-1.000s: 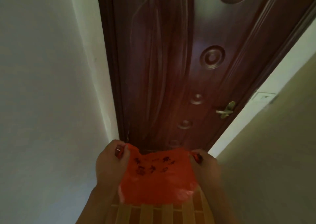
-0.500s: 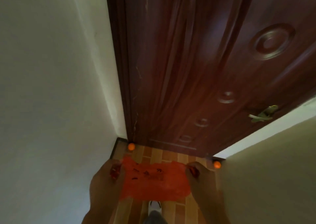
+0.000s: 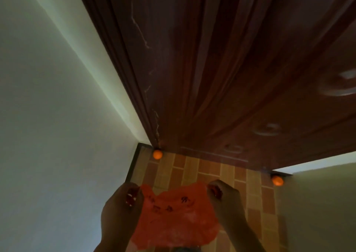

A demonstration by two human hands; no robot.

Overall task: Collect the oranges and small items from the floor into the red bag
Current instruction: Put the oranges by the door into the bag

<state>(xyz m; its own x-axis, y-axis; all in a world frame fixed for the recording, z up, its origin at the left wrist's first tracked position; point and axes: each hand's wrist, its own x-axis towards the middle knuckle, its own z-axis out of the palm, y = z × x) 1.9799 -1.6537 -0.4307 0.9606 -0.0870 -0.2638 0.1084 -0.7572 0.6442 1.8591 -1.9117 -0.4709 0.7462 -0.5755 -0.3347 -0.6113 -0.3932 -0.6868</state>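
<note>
- The left hand (image 3: 121, 211) pinches the top left corner of the red bag (image 3: 175, 219), with the fingers curled around the thin plastic.
- The right hand (image 3: 225, 203) pinches the top right corner of the bag in the same way.
- The red bag is stretched flat between the two hands and hangs in the air above the floor (image 3: 208, 172).
- The bag has dark marks printed on its front, but they are too blurry to read.
- The floor has a brick pattern in orange and tan.
- One orange (image 3: 157, 154) sits in the far left corner of the floor, right at the bottom of the brown door (image 3: 221, 68) and close to the left wall (image 3: 48, 126).
- A second orange (image 3: 277, 180) sits in the far right corner of the floor, by the bottom of the door and touching or almost touching the right wall (image 3: 319, 203).
- The two oranges are well apart, and both lie farther away than the bag.
- The door has round raised shapes on it, and they look blurry.
</note>
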